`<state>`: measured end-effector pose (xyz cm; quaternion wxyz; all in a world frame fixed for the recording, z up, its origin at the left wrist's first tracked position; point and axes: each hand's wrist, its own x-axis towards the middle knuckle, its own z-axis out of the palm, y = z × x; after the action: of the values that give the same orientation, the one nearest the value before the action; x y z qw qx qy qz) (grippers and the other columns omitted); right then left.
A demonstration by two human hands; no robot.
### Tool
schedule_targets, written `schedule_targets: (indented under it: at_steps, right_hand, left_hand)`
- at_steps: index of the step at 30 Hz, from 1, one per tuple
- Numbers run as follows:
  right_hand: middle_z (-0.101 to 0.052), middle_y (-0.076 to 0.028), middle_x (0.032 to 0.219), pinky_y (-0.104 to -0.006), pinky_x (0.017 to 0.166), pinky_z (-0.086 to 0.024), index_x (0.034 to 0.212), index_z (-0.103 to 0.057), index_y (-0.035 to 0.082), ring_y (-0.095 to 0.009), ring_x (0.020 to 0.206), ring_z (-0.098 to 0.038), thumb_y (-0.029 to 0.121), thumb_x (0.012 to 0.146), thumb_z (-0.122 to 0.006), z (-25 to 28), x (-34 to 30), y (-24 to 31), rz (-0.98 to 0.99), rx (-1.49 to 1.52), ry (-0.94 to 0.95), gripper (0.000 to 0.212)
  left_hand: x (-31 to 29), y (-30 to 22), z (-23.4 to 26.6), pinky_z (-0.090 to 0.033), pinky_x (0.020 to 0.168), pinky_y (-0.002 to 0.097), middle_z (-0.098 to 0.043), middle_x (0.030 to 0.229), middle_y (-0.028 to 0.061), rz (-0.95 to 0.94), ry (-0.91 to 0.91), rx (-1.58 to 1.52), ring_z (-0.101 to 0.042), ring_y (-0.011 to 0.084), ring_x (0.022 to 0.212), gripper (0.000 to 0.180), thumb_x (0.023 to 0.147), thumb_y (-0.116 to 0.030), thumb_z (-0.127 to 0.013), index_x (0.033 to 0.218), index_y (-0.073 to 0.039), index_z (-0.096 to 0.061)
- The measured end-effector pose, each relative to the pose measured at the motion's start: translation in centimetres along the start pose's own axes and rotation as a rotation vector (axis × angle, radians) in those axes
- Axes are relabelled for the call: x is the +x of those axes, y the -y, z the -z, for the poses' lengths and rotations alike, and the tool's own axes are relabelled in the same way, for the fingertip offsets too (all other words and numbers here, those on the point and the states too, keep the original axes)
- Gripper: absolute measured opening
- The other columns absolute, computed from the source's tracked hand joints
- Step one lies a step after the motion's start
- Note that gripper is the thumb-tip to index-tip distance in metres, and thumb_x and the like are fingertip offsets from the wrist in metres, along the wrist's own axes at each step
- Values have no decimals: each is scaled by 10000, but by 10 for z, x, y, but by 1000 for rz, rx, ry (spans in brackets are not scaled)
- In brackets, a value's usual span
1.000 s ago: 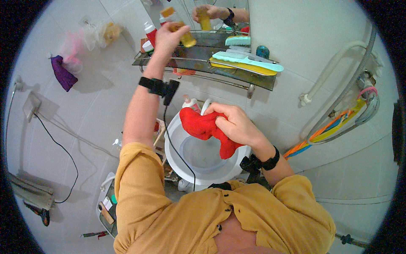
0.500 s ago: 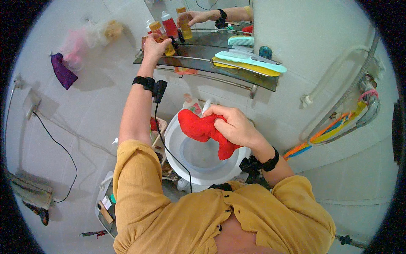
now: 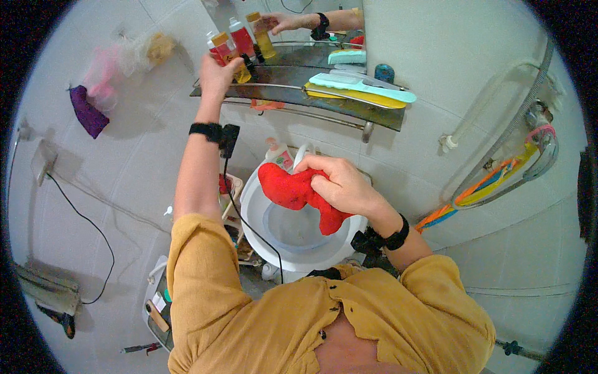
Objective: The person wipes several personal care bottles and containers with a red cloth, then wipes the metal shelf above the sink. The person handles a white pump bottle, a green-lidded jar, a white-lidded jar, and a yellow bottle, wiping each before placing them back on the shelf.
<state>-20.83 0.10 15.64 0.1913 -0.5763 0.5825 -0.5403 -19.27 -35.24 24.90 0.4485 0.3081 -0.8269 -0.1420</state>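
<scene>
My left hand [image 3: 217, 76] is at the left end of the dark wall shelf, its thumb and fingers apart around a bottle of yellow liquid [image 3: 228, 47] with a gold cap. That bottle stands upright on the shelf; how firmly the fingers touch it is partly hidden. A bottle with red contents and a pale cap is close to it, and the mirror [image 3: 293, 59] repeats the bottles and the hand. Above the white washbasin [image 3: 254, 234], my right hand [image 3: 349, 190] is closed around a bunched red cloth [image 3: 283, 186], whose ends hang out on both sides.
Combs [image 3: 367, 89] and a yellow flat item lie along the shelf [image 3: 274, 78]'s right half. A pump bottle [image 3: 278, 154] stands behind the basin. Shower hoses [image 3: 483, 181] hang at right. A black cable [image 3: 244, 223] runs down from my left wristband. A purple bag [image 3: 88, 112] hangs at left.
The view has shifted slightly left to right, so everything sits a little further left. My left fingers look slightly wider apart around the yellow bottle. The right hand keeps its hold on the cloth.
</scene>
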Motion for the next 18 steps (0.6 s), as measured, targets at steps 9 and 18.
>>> schedule_targets:
  at_steps: [9, 18]
  right_hand:
    - [-672, -173, 883, -407, 773, -504, 1049, -638, 64, -321, 814, -652, 117, 797, -468, -6, -5, -4, -11, 19, 51, 309]
    - [-668, -175, 934, -387, 802, -498, 1020, -616, 19, -324, 849, -636, 68, 789, -453, 7, -25, -9, -20, -22, 27, 287]
  left_hand:
    - [-60, -141, 1, -502, 836, 298, -692, 1018, 99, -734, 618, -351, -634, 175, 927, 317, 875, -196, -690, 1145, -33, -654]
    - [-69, -207, -38, -475, 907, 337, -690, 1086, 102, -917, 1067, -91, -620, 217, 1004, 377, 810, -211, -720, 1153, -65, -664]
